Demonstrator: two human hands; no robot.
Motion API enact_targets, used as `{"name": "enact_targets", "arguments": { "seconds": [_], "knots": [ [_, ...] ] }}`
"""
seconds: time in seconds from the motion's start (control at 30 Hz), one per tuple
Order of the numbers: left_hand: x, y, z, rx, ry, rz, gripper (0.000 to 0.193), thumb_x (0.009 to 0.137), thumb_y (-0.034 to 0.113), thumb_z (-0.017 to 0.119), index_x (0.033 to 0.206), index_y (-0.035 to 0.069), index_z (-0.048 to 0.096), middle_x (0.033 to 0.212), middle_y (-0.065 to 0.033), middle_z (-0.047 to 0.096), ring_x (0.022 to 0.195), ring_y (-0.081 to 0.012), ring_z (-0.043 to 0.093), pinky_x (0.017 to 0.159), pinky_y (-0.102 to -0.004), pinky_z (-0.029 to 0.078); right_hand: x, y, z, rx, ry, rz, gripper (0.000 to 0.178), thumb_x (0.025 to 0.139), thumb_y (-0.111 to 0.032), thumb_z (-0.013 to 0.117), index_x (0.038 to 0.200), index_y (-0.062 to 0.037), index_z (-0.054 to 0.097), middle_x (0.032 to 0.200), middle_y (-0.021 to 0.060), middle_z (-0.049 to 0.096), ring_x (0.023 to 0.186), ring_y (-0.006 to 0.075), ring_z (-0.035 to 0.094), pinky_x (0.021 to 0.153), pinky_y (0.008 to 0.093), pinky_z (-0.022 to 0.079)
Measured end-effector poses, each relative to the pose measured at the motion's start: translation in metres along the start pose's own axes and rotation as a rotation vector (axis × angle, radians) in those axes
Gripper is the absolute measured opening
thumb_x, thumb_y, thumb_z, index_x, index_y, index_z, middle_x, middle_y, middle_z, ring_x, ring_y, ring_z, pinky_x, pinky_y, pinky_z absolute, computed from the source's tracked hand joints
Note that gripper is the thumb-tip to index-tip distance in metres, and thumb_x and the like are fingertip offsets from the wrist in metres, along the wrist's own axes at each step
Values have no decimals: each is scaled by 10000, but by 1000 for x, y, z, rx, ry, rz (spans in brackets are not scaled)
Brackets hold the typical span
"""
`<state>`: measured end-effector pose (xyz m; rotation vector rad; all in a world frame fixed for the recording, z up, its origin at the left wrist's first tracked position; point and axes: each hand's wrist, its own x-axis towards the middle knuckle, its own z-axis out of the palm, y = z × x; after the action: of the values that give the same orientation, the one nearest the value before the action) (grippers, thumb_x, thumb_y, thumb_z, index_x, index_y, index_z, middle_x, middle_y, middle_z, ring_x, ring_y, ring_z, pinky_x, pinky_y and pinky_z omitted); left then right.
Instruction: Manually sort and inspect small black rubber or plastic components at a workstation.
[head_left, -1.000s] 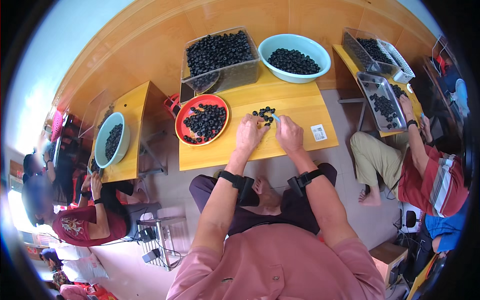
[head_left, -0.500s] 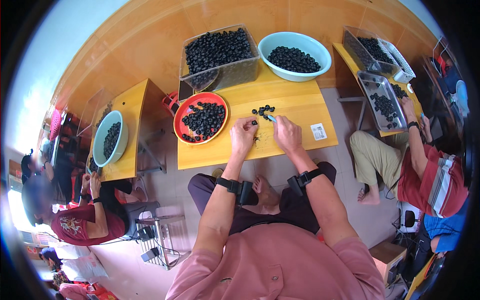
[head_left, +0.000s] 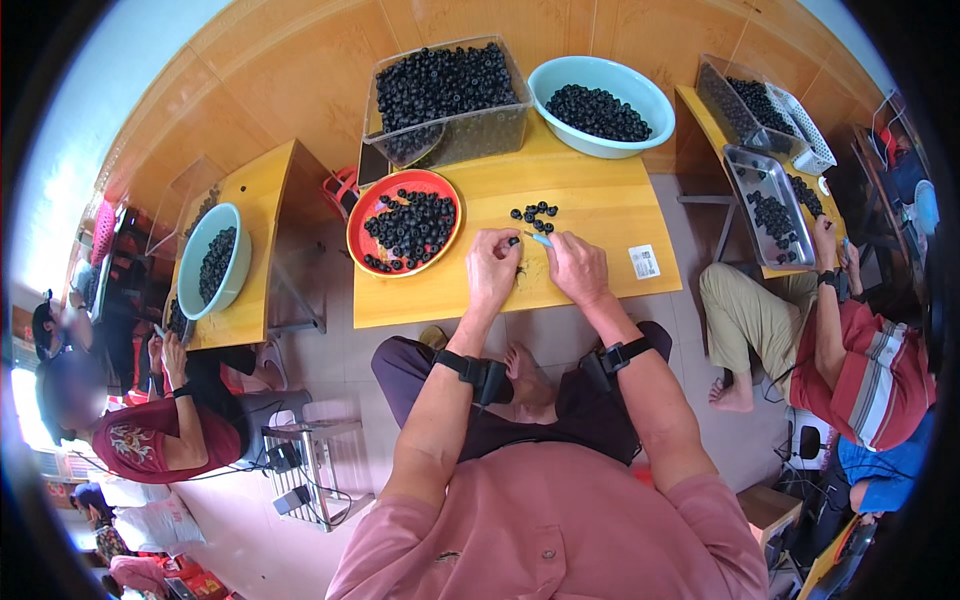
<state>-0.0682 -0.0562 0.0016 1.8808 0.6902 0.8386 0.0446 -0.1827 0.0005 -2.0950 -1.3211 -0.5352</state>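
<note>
Between the fingertips of my left hand is a small black rubber-like ring, held in a pinch just above the table's near part. My right hand closes round a slim knife-like tool with a light blue handle. Its thin tip points left and lies close to the ring; whether they touch is too small to tell. Just beyond both hands, several loose black rings lie on the yellow table. Dark scraps lie on the wood between my hands.
Left of my hands stands a red plate of black rings. Behind are a clear bin and a pale blue basin, both holding more. A white label lies at right. People work at tables on either side, with another basin and a metal tray.
The view has shifted slightly. My right hand's tool has come down from beside the loose rings toward the ring in my left fingers. Both hands keep their grips.
</note>
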Motion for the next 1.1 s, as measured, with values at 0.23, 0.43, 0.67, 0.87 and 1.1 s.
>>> {"name": "enact_targets", "arguments": {
  "seconds": [0.23, 0.43, 0.67, 0.87, 1.1],
  "knots": [
    [0, 2, 1, -25, -22, 12, 311, 802, 28, 753, 1109, 18, 703, 900, -78, 647, 776, -144, 634, 735, -280, 536, -1, -1, -3, 39, -53, -64, 98, 877, -149, 651, 865, -70, 594, 740, 89, 590, 688, 287, 655, 568, 423, 530],
    [0, 2, 2, -27, -37, 23, 312, 797, 15, 750, 1104, 19, 702, 892, -74, 649, 769, -142, 636, 731, -283, 540, -1, 1, -1, 39, -60, -63, 94, 878, -157, 644, 880, -65, 622, 743, 92, 599, 684, 289, 657, 568, 427, 532],
    [0, 1, 3, -43, -54, 8, 311, 789, 12, 762, 1094, 25, 701, 865, -64, 663, 750, -137, 630, 725, -285, 541, -2, 0, -2, 36, -68, -60, 91, 881, -158, 632, 881, -67, 630, 740, 91, 602, 678, 289, 662, 567, 425, 533],
    [0, -3, 2, -54, -54, 16, 337, 792, -16, 758, 1118, 15, 678, 850, -50, 659, 738, -116, 619, 699, -272, 537, -2, -2, 0, 29, -60, -58, 88, 883, -154, 623, 868, -68, 623, 743, 91, 604, 674, 290, 663, 566, 425, 534],
    [-1, 4, 3, -158, -104, -93, 304, 822, -24, 749, 1100, 1, 629, 855, -40, 651, 759, -91, 616, 685, -251, 528, -2, 3, 0, 7, -109, -25, 99, 887, -158, 617, 911, -65, 640, 751, 99, 616, 688, 298, 675, 574, 434, 540]
  ]
}}
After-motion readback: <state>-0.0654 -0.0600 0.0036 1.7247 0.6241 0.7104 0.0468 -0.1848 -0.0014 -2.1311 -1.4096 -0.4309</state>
